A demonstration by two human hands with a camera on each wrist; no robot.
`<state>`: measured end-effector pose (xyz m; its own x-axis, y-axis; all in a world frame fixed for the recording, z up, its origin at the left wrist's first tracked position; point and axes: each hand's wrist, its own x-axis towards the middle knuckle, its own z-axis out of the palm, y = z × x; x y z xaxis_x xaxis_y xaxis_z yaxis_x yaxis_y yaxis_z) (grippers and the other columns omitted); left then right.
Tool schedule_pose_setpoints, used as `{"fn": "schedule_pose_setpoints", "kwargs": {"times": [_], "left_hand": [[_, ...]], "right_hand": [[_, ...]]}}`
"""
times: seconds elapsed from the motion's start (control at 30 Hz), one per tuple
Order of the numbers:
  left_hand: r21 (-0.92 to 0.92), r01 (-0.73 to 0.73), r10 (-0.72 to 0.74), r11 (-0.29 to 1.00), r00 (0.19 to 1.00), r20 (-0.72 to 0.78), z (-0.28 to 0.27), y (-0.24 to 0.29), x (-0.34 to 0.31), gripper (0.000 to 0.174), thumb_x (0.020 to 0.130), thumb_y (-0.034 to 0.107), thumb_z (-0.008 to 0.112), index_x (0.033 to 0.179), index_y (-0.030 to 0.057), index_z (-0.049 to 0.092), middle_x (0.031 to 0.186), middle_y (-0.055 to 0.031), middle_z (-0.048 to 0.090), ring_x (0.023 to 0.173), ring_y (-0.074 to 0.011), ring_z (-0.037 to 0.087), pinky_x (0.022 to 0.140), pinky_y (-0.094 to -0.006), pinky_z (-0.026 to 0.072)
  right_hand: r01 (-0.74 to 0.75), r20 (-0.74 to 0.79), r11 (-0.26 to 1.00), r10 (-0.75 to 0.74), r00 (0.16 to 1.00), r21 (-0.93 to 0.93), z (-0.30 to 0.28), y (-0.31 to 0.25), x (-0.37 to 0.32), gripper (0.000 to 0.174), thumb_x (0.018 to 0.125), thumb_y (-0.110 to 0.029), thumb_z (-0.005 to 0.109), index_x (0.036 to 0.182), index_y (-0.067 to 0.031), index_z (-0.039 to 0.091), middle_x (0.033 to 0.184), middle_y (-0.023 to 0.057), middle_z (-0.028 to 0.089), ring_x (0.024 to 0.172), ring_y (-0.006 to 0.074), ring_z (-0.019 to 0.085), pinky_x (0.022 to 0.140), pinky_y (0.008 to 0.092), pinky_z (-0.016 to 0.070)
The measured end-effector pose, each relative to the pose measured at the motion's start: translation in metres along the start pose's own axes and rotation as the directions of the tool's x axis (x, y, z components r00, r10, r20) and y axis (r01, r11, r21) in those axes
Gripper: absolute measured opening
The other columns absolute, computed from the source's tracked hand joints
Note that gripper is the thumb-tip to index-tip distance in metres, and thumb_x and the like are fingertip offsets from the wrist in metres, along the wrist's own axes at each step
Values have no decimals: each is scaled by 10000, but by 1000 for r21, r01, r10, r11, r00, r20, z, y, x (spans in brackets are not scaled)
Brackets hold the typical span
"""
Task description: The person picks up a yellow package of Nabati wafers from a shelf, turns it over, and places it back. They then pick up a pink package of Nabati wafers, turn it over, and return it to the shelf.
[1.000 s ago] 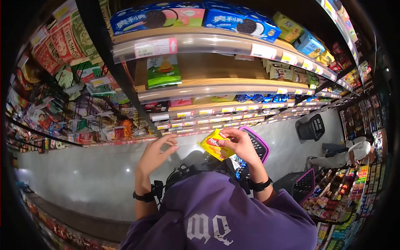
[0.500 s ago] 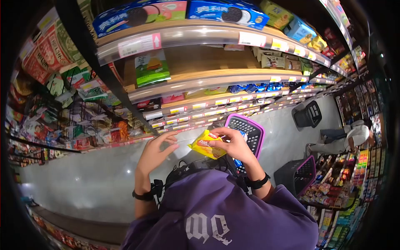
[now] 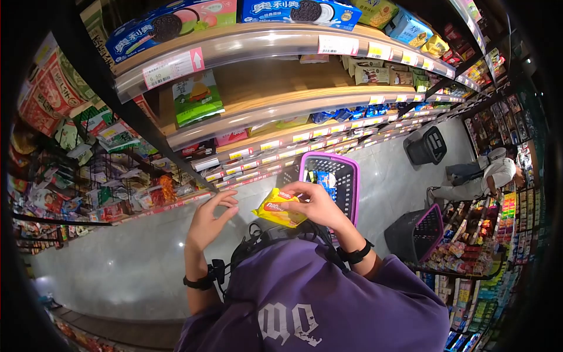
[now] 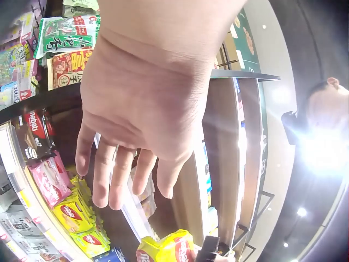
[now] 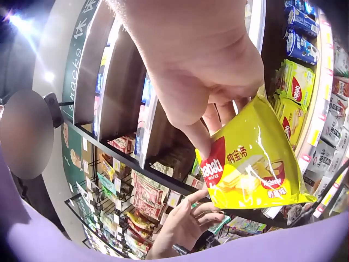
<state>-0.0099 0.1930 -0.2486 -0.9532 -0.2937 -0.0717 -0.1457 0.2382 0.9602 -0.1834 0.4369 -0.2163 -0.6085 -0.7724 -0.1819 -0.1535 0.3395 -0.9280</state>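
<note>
My right hand [image 3: 317, 205] pinches a yellow wafer packet [image 3: 278, 209] by its upper side, in front of my body. The right wrist view shows the packet [image 5: 252, 164] close up, its red label and printed front facing the camera, with the thumb on one edge. To the left of the packet, my left hand [image 3: 210, 222] is held up with nothing in it, fingers loosely extended and apart from the packet. In the left wrist view the left hand [image 4: 144, 109] hangs with spread fingers, and the packet [image 4: 166, 248] shows at the bottom edge.
Shelves [image 3: 281, 94] of snacks run along the front, with blue biscuit boxes [image 3: 299, 12] above. A purple-rimmed basket [image 3: 356, 193] holding items stands just past the right hand. Further right are two dark baskets [image 3: 427, 146] and a person [image 3: 495, 176]. Hanging bags fill the left.
Both hands have shifted slightly; the right one has moved left and down with the packet, which tilts more. The shelves have slid left in view, and more of the purple-rimmed basket shows.
</note>
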Motion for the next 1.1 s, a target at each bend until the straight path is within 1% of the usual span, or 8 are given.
{"fn": "schedule_pose_setpoints", "kwargs": {"times": [0.37, 0.47, 0.57, 0.67, 0.77, 0.87, 1.07, 1.1], "left_hand": [[4, 34, -34, 999, 999, 14, 3, -5, -2, 379, 913, 176, 716, 1272, 80, 644, 1022, -38, 731, 967, -129, 679, 739, -291, 503], [-4, 68, -68, 998, 997, 40, 7, 2, -3, 375, 913, 155, 712, 1270, 67, 641, 1023, -59, 730, 968, -146, 680, 791, -314, 519], [-38, 5, -3, 999, 999, 54, 12, -5, -3, 378, 909, 140, 713, 1269, 52, 639, 1019, -84, 728, 969, -165, 681, 849, -331, 524], [-39, 40, -37, 998, 995, 96, 14, 1, -3, 389, 910, 94, 698, 1286, 29, 623, 1038, -52, 712, 995, -138, 656, 880, -298, 502], [-23, 14, -11, 1000, 993, 121, 18, 4, -2, 397, 907, 114, 710, 1288, 40, 625, 1052, -50, 713, 999, -137, 658, 876, -302, 502], [40, 116, -121, 993, 973, 195, 17, 23, -2, 422, 898, 133, 724, 1300, 51, 624, 1078, -52, 714, 1006, -144, 662, 877, -307, 505], [70, -125, 95, 990, 940, 327, 20, 16, 4, 577, 831, 217, 809, 1346, 56, 605, 1127, -82, 714, 1034, -185, 664, 908, -336, 507], [69, -139, 107, 988, 932, 345, 19, 18, 5, 590, 823, 227, 816, 1346, 54, 606, 1132, -89, 714, 1041, -194, 664, 913, -339, 506]], "right_hand": [[-49, 22, 998, 48, 999, 39, 6, -1, -8, 287, 884, -162, 792, 1112, -7, 711, 1012, 44, 715, 861, 91, 647, 763, 257, 522], [-55, 18, 998, 55, 998, 42, 6, -2, -10, 294, 882, -161, 795, 1117, -6, 708, 1009, 43, 713, 857, 84, 645, 753, 252, 520], [-58, 10, 998, 58, 998, 5, 5, 2, -13, 302, 880, -162, 797, 1119, -3, 704, 1008, 41, 712, 853, 81, 647, 752, 247, 521], [2, -3, 1000, -2, 1000, -29, 5, 2, -17, 294, 882, -149, 794, 1116, 3, 701, 1005, 38, 710, 851, 79, 647, 756, 243, 525], [-35, 21, 999, 35, 999, -3, 4, 2, -21, 289, 885, -136, 788, 1120, 7, 699, 1008, 41, 711, 868, 86, 653, 774, 248, 530], [-51, 72, 999, 51, 996, -4, 4, -9, -24, 297, 880, -124, 788, 1131, 8, 700, 997, 49, 719, 881, 96, 656, 791, 259, 535], [105, 103, 989, -94, 990, -104, 7, -15, -23, 306, 865, -112, 792, 1140, -4, 716, 986, 98, 745, 882, 130, 683, 796, 278, 545], [111, 100, 989, -101, 990, -96, 7, -18, -22, 308, 857, -113, 784, 1138, -7, 716, 992, 117, 747, 881, 165, 696, 805, 294, 546]]}}
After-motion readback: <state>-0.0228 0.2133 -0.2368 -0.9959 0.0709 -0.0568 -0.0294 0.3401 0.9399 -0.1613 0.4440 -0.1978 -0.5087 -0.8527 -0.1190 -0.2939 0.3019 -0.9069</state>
